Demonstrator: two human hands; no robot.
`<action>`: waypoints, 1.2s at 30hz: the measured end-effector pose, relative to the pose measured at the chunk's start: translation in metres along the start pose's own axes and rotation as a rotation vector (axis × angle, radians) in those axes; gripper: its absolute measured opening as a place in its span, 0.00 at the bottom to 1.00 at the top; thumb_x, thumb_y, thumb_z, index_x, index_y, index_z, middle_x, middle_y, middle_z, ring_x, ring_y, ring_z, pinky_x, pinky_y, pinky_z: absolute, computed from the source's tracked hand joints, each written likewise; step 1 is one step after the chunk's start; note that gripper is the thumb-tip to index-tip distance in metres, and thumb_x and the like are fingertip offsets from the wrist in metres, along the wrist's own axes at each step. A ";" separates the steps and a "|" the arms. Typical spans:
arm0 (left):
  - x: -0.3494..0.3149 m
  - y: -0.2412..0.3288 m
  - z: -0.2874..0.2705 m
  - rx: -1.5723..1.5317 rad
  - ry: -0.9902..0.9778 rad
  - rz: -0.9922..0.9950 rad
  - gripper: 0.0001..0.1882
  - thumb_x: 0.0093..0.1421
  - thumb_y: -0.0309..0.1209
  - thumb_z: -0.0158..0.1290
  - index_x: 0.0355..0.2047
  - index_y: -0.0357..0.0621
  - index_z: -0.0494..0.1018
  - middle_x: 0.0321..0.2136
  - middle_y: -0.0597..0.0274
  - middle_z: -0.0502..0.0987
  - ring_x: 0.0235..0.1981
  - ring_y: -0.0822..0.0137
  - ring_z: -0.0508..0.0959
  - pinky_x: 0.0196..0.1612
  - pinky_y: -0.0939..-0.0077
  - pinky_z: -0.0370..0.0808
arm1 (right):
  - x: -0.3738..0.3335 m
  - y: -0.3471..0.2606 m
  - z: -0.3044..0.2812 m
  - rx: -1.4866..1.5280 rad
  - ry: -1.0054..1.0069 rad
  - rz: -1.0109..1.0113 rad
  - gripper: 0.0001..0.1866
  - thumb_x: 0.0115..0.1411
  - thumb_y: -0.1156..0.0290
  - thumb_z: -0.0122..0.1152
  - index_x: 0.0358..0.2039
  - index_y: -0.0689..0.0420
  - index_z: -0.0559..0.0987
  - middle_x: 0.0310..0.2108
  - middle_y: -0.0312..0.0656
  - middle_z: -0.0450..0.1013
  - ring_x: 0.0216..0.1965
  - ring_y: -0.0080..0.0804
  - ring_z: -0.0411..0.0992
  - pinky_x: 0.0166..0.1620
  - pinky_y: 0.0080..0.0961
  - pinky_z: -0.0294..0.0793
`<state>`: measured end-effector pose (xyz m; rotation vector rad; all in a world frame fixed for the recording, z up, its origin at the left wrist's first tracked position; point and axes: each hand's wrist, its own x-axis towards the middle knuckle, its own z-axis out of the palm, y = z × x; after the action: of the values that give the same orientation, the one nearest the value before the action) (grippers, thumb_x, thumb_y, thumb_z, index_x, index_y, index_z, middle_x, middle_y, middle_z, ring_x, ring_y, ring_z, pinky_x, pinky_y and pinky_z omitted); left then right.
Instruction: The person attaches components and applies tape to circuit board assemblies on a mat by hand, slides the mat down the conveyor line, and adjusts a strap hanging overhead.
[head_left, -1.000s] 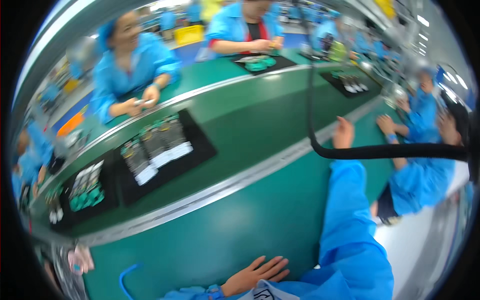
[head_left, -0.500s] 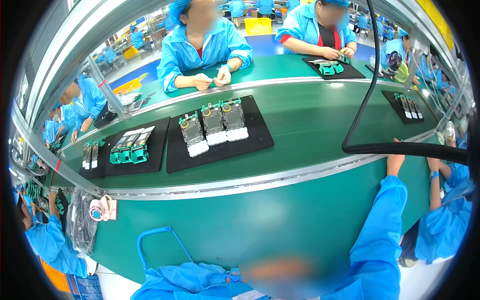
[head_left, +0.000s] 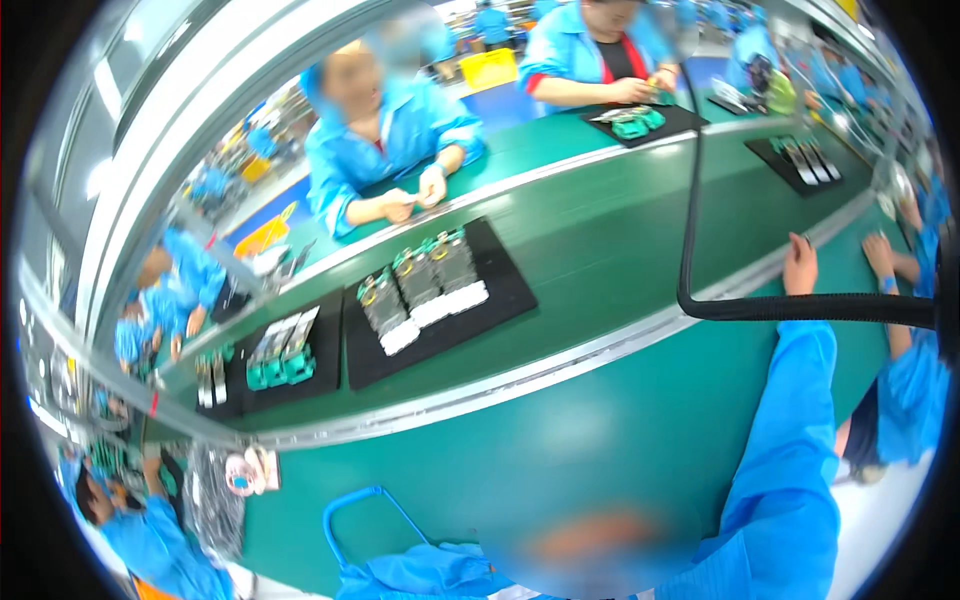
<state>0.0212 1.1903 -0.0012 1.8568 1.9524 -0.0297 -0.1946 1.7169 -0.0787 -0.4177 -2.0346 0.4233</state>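
Note:
My right arm (head_left: 785,430), in a blue sleeve, stretches out to the far right. Its hand (head_left: 800,266) is over the metal rail of the conveyor, just above a black flexible hose (head_left: 800,308). The fingers look parted, with nothing visible between them. Close to my body a skin-coloured smear (head_left: 595,535) lies beside my left sleeve (head_left: 430,570); the left hand's fingers cannot be made out. A blue cord (head_left: 350,497) loops up from that sleeve. Nearest to my right hand on the belt is a black mat (head_left: 785,170) with several circuit-board units (head_left: 808,162).
The green conveyor belt (head_left: 600,240) carries a large black mat (head_left: 510,290) with three board units (head_left: 425,285), and further mats to its left. A pink-and-white roll (head_left: 250,472) and grey plastic bags (head_left: 215,490) lie at left. Co-workers (head_left: 385,140) sit across and at both sides.
The view has tilted and shifted. My right hand has reached farther out, from partly behind the hose to above it. The belt's mats appear lower at left.

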 end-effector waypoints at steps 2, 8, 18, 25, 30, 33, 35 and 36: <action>0.000 0.002 0.028 0.042 0.374 -0.051 0.29 0.65 0.49 0.23 0.64 0.55 0.44 0.66 0.65 0.41 0.67 0.64 0.41 0.66 0.59 0.46 | 0.004 -0.013 0.003 0.046 0.010 0.039 0.13 0.57 0.76 0.50 0.43 0.57 0.75 0.35 0.47 0.71 0.36 0.42 0.70 0.42 0.29 0.69; 0.013 0.004 0.016 -0.023 0.338 -0.010 0.27 0.66 0.46 0.23 0.64 0.55 0.45 0.66 0.66 0.40 0.67 0.65 0.41 0.66 0.59 0.45 | 0.007 0.007 -0.018 0.049 0.023 0.126 0.13 0.57 0.77 0.51 0.43 0.56 0.75 0.34 0.45 0.70 0.35 0.38 0.71 0.40 0.28 0.70; 0.017 0.000 -0.001 -0.076 0.053 -0.030 0.27 0.66 0.46 0.22 0.64 0.54 0.46 0.66 0.65 0.41 0.67 0.65 0.41 0.66 0.59 0.44 | 0.006 0.012 -0.006 0.012 0.000 0.112 0.12 0.58 0.75 0.51 0.42 0.55 0.75 0.37 0.45 0.70 0.36 0.38 0.71 0.39 0.29 0.71; 0.024 0.001 -0.009 -0.108 0.194 -0.025 0.27 0.65 0.44 0.29 0.63 0.53 0.47 0.66 0.67 0.42 0.67 0.68 0.43 0.65 0.59 0.47 | 0.022 -0.004 -0.004 -0.055 -0.041 -0.053 0.15 0.52 0.77 0.52 0.43 0.57 0.75 0.43 0.57 0.67 0.47 0.54 0.65 0.50 0.39 0.67; 0.034 -0.001 -0.032 -0.001 0.056 -0.042 0.28 0.65 0.45 0.29 0.64 0.53 0.46 0.66 0.67 0.41 0.67 0.69 0.44 0.65 0.59 0.48 | 0.033 0.010 -0.002 -0.019 -0.031 0.095 0.14 0.53 0.78 0.54 0.42 0.55 0.76 0.35 0.48 0.66 0.31 0.41 0.70 0.36 0.32 0.72; 0.038 -0.002 -0.048 0.021 -0.034 -0.023 0.29 0.65 0.46 0.28 0.65 0.53 0.45 0.66 0.67 0.41 0.67 0.69 0.44 0.65 0.60 0.48 | 0.042 0.023 -0.012 -0.042 -0.015 0.101 0.14 0.53 0.78 0.54 0.41 0.56 0.76 0.34 0.48 0.65 0.31 0.40 0.69 0.37 0.32 0.71; 0.043 0.001 -0.018 -0.039 0.152 -0.025 0.28 0.61 0.42 0.32 0.63 0.53 0.51 0.65 0.64 0.47 0.66 0.66 0.48 0.64 0.57 0.50 | 0.047 0.027 -0.006 -0.052 0.033 0.087 0.14 0.53 0.78 0.54 0.41 0.57 0.76 0.34 0.48 0.65 0.31 0.40 0.69 0.38 0.32 0.71; 0.046 0.001 -0.012 -0.099 0.329 -0.035 0.28 0.58 0.39 0.36 0.61 0.52 0.56 0.64 0.61 0.52 0.65 0.64 0.52 0.63 0.54 0.51 | 0.049 0.028 -0.003 -0.052 0.080 0.078 0.14 0.52 0.78 0.54 0.41 0.57 0.76 0.34 0.48 0.65 0.30 0.39 0.69 0.38 0.31 0.71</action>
<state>0.0190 1.2379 -0.0049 1.8545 2.1570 0.3780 -0.2116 1.7639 -0.0533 -0.5385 -1.9601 0.3954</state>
